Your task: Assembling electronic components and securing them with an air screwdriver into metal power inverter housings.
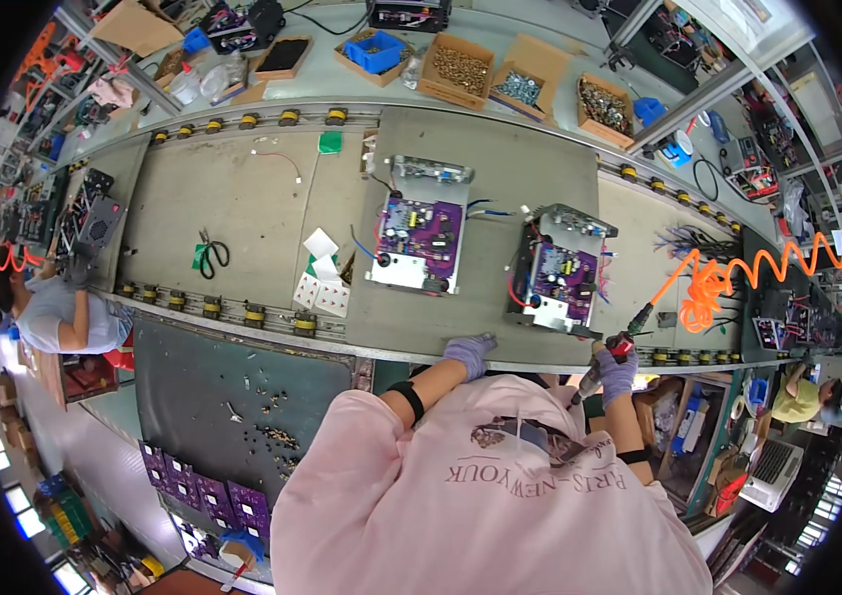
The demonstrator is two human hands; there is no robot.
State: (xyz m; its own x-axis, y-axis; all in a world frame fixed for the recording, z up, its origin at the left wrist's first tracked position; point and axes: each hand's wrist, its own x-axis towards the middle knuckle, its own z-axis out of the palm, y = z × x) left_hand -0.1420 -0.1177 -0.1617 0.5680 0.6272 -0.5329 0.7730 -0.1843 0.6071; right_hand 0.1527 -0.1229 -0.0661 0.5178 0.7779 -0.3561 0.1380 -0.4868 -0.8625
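Note:
My right hand [618,373], in a pale purple glove, is closed round a power screwdriver [622,345] at the line's near edge. An orange coiled hose [703,296] runs from the tool toward the right. My left hand [470,353], gloved alike, lies on the near edge with its fingers stretched out, holding nothing. Just beyond my right hand stands an open metal unit with a purple circuit board [561,275]. A second such unit [421,233], with blue and black wires, sits farther left, ahead of my left hand. Both rest on a grey board [500,159].
Beyond the line, cardboard boxes of screws [459,69] and a blue bin [373,52] stand on a shelf. Scissors [211,256] and white cards [322,290] lie to the left. Purple boards [213,496] lean lower left. Co-workers [64,312] are at both sides.

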